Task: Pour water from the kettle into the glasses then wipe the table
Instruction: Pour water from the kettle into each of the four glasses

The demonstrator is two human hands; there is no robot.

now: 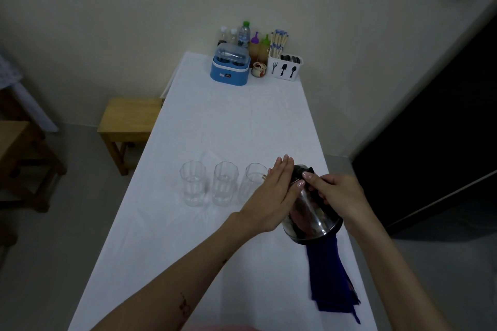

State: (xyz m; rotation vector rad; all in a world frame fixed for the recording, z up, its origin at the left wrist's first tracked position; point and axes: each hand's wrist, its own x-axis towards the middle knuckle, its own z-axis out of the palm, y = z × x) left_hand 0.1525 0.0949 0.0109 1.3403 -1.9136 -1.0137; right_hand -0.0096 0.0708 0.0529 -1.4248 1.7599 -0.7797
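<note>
Pouring into the last of three glasses.

I hold the steel kettle (312, 212) tilted left, my right hand (341, 196) clenched around its handle, left hand (271, 196) flat with fingers together against its side; the spout meets the nearest glass (254, 183), just left of my palm.

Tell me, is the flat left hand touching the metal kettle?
Touching. The head view shows the left hand laid flat, palm against the tilted kettle, with no gap between them, while the right hand grips its handle.
</note>
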